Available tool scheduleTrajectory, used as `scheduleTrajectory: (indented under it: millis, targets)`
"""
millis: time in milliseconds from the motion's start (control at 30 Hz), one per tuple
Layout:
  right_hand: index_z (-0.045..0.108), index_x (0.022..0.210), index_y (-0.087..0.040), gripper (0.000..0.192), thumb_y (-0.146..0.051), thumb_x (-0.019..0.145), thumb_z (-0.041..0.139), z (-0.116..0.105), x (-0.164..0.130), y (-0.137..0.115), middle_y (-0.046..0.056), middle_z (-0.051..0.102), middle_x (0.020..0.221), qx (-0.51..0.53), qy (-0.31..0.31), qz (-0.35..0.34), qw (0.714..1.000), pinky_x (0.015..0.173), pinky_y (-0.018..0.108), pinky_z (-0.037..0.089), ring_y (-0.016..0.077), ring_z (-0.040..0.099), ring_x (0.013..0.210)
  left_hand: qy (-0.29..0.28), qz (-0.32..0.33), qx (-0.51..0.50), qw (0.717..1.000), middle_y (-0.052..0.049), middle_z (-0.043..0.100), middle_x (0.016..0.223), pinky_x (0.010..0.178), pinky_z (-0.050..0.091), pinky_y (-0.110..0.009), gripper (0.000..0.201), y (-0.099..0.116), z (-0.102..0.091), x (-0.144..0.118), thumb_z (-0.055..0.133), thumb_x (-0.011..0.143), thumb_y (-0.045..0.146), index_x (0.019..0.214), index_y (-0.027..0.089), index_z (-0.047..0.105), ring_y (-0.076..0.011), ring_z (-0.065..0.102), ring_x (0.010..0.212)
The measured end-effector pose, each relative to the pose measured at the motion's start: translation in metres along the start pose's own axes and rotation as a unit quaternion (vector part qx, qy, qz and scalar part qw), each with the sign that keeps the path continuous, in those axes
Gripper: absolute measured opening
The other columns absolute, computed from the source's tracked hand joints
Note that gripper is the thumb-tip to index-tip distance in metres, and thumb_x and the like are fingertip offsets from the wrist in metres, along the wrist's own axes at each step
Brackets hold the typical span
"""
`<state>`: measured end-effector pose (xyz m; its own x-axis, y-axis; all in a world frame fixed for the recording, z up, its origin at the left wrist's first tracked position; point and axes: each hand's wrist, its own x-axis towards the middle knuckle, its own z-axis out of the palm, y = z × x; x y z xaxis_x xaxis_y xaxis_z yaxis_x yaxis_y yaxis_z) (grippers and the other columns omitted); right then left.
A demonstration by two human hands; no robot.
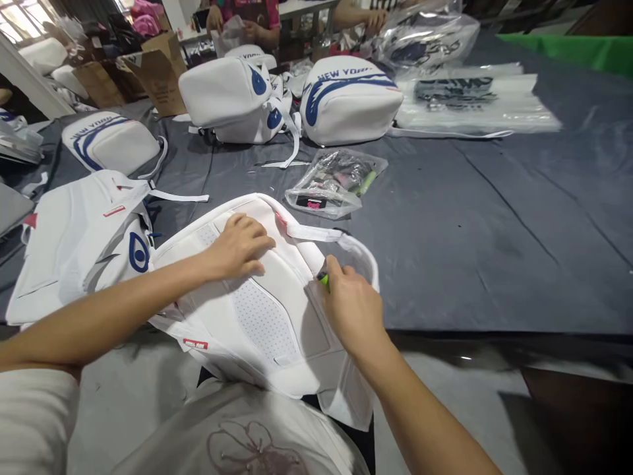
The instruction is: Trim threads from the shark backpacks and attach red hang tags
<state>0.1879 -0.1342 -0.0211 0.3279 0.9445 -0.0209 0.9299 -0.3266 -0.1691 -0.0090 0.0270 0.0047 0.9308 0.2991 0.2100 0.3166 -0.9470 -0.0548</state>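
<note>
Right hand (353, 303): I saw it closed around a small green tool (324, 280), mostly hidden in the fist, at the strap side of the pack.
Left hand (237, 247): laid on the back panel, fingers loosely bent, grasping nothing I could see.
White backpack (262, 320): lay back panel up at the table's near edge, between both hands, its lower part overhanging toward the person's lap.
Done: panel and shoulder strap looked assembled, in my judgement.
Left: the tool at the strap edge suggested to me that work here was unfinished; how much remained I could not tell.
Red tag (196, 344): on this pack, pale writing too small for me.
Neighbouring pack (74, 231): lay just to the left, with a blue eye motif and an unreadable red label (114, 211).
Clear pouch (336, 181): beyond the pack, pink-on-black label, unread.
Left rear pack (121, 144): I read "NEW YORK".
Centre rear pack (356, 105): "NEW YORK" again, in blue.
Plastic bags (499, 105): stacked flat behind, dark print illegible to me.
</note>
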Motion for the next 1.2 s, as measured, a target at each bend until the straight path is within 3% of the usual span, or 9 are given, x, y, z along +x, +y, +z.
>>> scheduleTrajectory:
  millis: [133, 233, 367, 633, 833, 1033, 1200]
  targets:
    - [0.064, 0.094, -0.019, 0.016, -0.011, 0.086, 0.053, -0.018, 0.007, -0.001, 0.004, 0.063, 0.08, -0.015, 0.08, -0.108, 0.991, 0.052, 0.027, 0.019, 0.0165, 0.057, 0.069, 0.167, -0.012, 0.016, 0.986, -0.004, 0.064, 0.091, 0.108, 0.026, -0.048, 0.012, 0.027, 0.022, -0.014, 0.059, 0.09, 0.032, 0.087, 0.02, 0.063, -0.0213, 0.052, 0.096]
    - [0.065, 0.094, -0.021, 0.016, -0.012, 0.085, 0.054, -0.017, 0.029, -0.003, 0.002, 0.065, 0.085, -0.023, 0.033, -0.225, 0.973, 0.052, 0.027, 0.019, 0.014, 0.056, 0.066, 0.234, 0.026, 0.039, 0.971, -0.002, 0.065, 0.088, 0.108, 0.028, -0.045, 0.007, 0.033, 0.031, -0.019, 0.056, 0.089, 0.018, 0.084, 0.021, 0.061, -0.0195, 0.052, 0.096]
    - [0.064, 0.103, -0.021, 0.019, -0.015, 0.089, 0.053, -0.016, 0.057, -0.01, 0.002, 0.068, 0.087, -0.073, -0.058, -0.313, 0.945, 0.052, 0.028, 0.015, 0.014, 0.055, 0.065, 0.244, 0.03, 0.038, 0.968, 0.0, 0.066, 0.088, 0.109, 0.03, -0.044, 0.012, 0.027, 0.036, -0.021, 0.053, 0.087, 0.013, 0.084, 0.022, 0.06, -0.0182, 0.053, 0.096]
    - [0.063, 0.109, -0.023, 0.023, -0.012, 0.092, 0.051, -0.031, 0.075, -0.027, 0.001, 0.067, 0.08, -0.068, -0.131, -0.414, 0.898, 0.054, 0.028, 0.017, 0.0132, 0.054, 0.066, 0.263, 0.025, 0.007, 0.964, -0.002, 0.066, 0.085, 0.108, 0.032, -0.045, 0.01, 0.022, 0.045, -0.022, 0.052, 0.089, 0.014, 0.085, 0.02, 0.059, -0.0189, 0.054, 0.095]
    - [0.066, 0.101, -0.02, 0.019, -0.012, 0.091, 0.054, -0.03, 0.078, -0.025, 0.004, 0.071, 0.087, -0.073, -0.159, -0.404, 0.898, 0.057, 0.027, 0.023, 0.0151, 0.059, 0.071, 0.265, 0.024, 0.004, 0.964, -0.002, 0.065, 0.086, 0.108, 0.033, -0.045, 0.015, 0.023, 0.042, -0.023, 0.05, 0.095, 0.022, 0.083, 0.02, 0.059, -0.0194, 0.053, 0.094]
    - [0.069, 0.103, -0.023, 0.015, -0.025, 0.091, 0.06, -0.027, 0.073, -0.03, 0.004, 0.073, 0.089, -0.02, -0.145, -0.279, 0.949, 0.06, 0.025, 0.031, 0.0178, 0.065, 0.077, 0.27, 0.028, 0.02, 0.962, -0.001, 0.066, 0.085, 0.109, 0.032, -0.042, 0.019, 0.027, 0.04, -0.024, 0.046, 0.092, 0.011, 0.082, 0.021, 0.059, -0.0175, 0.053, 0.094]
    - [0.07, 0.098, -0.022, 0.012, -0.025, 0.089, 0.063, -0.023, 0.071, -0.038, 0.004, 0.072, 0.085, -0.009, -0.132, -0.24, 0.962, 0.059, 0.024, 0.031, 0.0184, 0.065, 0.079, 0.269, 0.029, 0.021, 0.962, 0.0, 0.067, 0.083, 0.109, 0.032, -0.042, 0.017, 0.026, 0.041, -0.025, 0.05, 0.091, 0.012, 0.081, 0.021, 0.06, -0.0178, 0.054, 0.094]
